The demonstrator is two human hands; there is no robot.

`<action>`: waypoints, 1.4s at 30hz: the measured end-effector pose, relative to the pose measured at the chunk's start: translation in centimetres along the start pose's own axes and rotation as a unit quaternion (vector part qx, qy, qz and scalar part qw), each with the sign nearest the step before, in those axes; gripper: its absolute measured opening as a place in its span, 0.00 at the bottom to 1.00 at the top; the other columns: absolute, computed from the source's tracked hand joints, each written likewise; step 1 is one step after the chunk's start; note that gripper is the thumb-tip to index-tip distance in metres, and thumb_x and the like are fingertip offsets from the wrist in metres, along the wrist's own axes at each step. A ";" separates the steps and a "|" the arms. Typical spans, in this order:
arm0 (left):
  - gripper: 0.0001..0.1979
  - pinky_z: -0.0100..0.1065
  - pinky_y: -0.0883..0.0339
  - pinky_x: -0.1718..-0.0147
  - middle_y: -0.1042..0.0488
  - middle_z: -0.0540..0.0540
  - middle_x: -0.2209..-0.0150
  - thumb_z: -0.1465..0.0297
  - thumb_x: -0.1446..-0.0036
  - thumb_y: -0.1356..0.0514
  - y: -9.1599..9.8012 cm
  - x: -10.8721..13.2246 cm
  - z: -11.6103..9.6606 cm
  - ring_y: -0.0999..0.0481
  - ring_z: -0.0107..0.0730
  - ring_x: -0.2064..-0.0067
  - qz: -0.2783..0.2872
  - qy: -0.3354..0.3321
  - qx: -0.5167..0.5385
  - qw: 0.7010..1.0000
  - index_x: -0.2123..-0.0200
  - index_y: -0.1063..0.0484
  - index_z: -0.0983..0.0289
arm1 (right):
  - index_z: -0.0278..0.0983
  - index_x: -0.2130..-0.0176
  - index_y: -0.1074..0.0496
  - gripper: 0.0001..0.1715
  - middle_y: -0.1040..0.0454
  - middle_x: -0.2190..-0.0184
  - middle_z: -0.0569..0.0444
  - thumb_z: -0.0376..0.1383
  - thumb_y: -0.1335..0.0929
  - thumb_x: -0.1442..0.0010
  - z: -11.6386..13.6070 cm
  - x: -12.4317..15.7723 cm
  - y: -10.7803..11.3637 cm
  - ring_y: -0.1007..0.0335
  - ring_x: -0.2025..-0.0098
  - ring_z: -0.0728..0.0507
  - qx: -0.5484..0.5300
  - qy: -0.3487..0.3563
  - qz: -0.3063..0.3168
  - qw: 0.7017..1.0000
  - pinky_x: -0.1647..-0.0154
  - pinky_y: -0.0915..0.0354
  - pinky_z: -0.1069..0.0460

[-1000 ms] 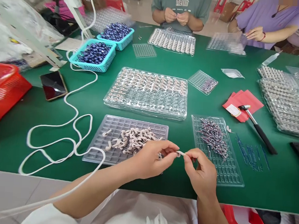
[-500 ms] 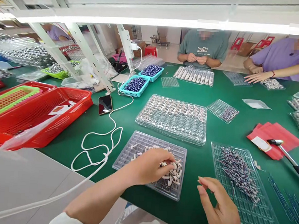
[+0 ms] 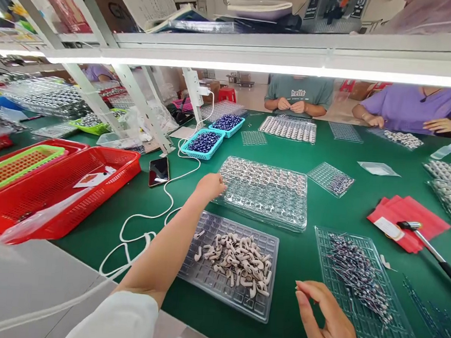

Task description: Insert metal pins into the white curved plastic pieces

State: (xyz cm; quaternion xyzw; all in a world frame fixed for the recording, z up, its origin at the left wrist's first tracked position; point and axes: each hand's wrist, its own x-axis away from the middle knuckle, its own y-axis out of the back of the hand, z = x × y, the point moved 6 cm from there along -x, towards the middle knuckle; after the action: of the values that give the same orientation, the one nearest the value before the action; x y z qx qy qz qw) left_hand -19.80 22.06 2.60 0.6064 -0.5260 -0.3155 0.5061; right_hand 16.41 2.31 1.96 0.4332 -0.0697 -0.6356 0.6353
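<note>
My left hand (image 3: 210,186) is at the left edge of a clear blister tray (image 3: 264,192), its fingers curled together; what they hold, if anything, is hidden. Round earbud parts fill the upper rows of that tray. Below my left forearm lies a grey compartment tray (image 3: 217,292) with a heap of white earbud shells (image 3: 242,260). My right hand (image 3: 330,320) hovers over the green table, thumb and forefinger tips close in a pinch; anything between them is too small to make out. Beside it, a clear tray (image 3: 384,334) bears a pile of thin-wired small parts (image 3: 357,276).
Red pouches (image 3: 407,223) and a black-handled tool (image 3: 436,250) lie at right. Blue baskets (image 3: 203,142) of dark parts, a phone (image 3: 159,171), a white cable (image 3: 137,217) and red baskets (image 3: 104,181) are left. Two co-workers sit opposite; a lit shelf (image 3: 233,64) spans above.
My left hand has moved from the earbud shell heap, up and away to the clear blister tray's left edge. My right hand keeps nearly the same place and pose. The view has tilted up.
</note>
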 end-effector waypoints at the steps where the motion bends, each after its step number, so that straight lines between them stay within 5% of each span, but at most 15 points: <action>1: 0.16 0.46 0.27 0.54 0.27 0.59 0.49 0.65 0.35 0.40 -0.4 -0.5 0.1 0.24 0.40 0.52 0.011 0.005 -0.009 1.000 0.48 0.30 0.66 | 0.41 0.59 0.26 0.07 0.22 0.63 0.51 0.38 0.34 0.35 0.0 -0.1 0.1 0.21 0.65 0.44 0.000 -0.002 -0.006 1.000 0.64 0.25 0.53; 7: 0.15 0.44 0.27 0.56 0.26 0.58 0.52 0.64 0.35 0.41 -1.3 -1.8 0.4 0.23 0.39 0.54 0.041 0.022 -0.040 0.998 0.50 0.29 0.66 | 0.39 0.59 0.28 0.06 0.23 0.65 0.50 0.32 0.35 0.35 1.3 -0.4 0.0 0.24 0.64 0.45 -0.045 0.013 -0.011 0.999 0.64 0.28 0.52; 11: 0.11 0.37 0.30 0.63 0.22 0.62 0.63 0.65 0.40 0.39 -0.7 -1.5 0.0 0.23 0.46 0.59 0.023 0.020 -0.046 0.998 0.65 0.24 0.69 | 0.40 0.57 0.29 0.09 0.24 0.64 0.52 0.29 0.36 0.35 1.5 0.1 1.0 0.26 0.63 0.47 -0.074 -0.020 0.008 0.997 0.63 0.30 0.53; 15: 0.15 0.35 0.36 0.65 0.22 0.61 0.63 0.63 0.41 0.43 0.6 0.5 -1.5 0.24 0.52 0.57 -0.028 -0.015 -0.033 0.999 0.64 0.25 0.70 | 0.42 0.57 0.28 0.09 0.24 0.63 0.54 0.30 0.35 0.35 -0.4 0.9 4.6 0.26 0.62 0.47 -0.063 -0.051 -0.012 0.997 0.61 0.31 0.53; 19: 0.12 0.34 0.37 0.66 0.22 0.55 0.63 0.62 0.43 0.43 0.5 5.1 -4.8 0.25 0.42 0.62 -0.037 -0.055 0.050 0.996 0.64 0.26 0.65 | 0.42 0.58 0.27 0.05 0.24 0.62 0.54 0.36 0.33 0.36 -5.3 1.9 9.4 0.27 0.62 0.46 0.064 -0.162 -0.074 0.982 0.60 0.32 0.52; 22: 0.13 0.32 0.37 0.70 0.24 0.54 0.71 0.60 0.45 0.40 -2.0 10.1 -8.7 0.27 0.36 0.70 0.085 -0.121 0.197 0.969 0.66 0.27 0.64 | 0.41 0.59 0.26 0.06 0.24 0.63 0.54 0.37 0.34 0.35 -7.7 1.9 10.1 0.28 0.63 0.44 0.126 -0.180 -0.004 0.975 0.60 0.33 0.50; 25: 0.13 0.30 0.37 0.71 0.26 0.52 0.70 0.60 0.43 0.40 -4.9 15.5 -12.7 0.29 0.32 0.70 0.236 -0.197 0.341 0.889 0.62 0.29 0.63 | 0.40 0.62 0.27 0.06 0.24 0.64 0.53 0.35 0.35 0.35 -8.6 1.5 8.5 0.29 0.60 0.42 0.176 -0.167 0.106 0.964 0.58 0.34 0.48; 29: 0.15 0.30 0.35 0.69 0.27 0.52 0.66 0.62 0.36 0.48 -7.8 20.2 -15.3 0.28 0.31 0.68 0.370 -0.225 0.371 0.821 0.53 0.28 0.62 | 0.38 0.63 0.27 0.08 0.25 0.66 0.51 0.33 0.36 0.35 -8.8 0.7 6.6 0.29 0.61 0.42 0.269 -0.141 0.140 0.943 0.59 0.35 0.49; 42: 0.13 0.34 0.31 0.64 0.26 0.53 0.66 0.61 0.39 0.42 -9.6 22.3 -14.9 0.26 0.32 0.66 0.438 -0.170 0.437 0.767 0.60 0.28 0.66 | 0.37 0.68 0.29 0.09 0.26 0.69 0.51 0.32 0.37 0.37 -9.7 0.7 4.4 0.29 0.67 0.43 0.359 -0.149 0.128 0.912 0.71 0.44 0.51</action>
State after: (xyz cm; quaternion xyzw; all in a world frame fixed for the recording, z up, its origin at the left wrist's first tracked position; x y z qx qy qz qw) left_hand 2.41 4.30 1.17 0.4023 -0.8929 0.1060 0.1723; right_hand 25.99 5.42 -1.54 0.5198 -0.4419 -0.5378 0.4952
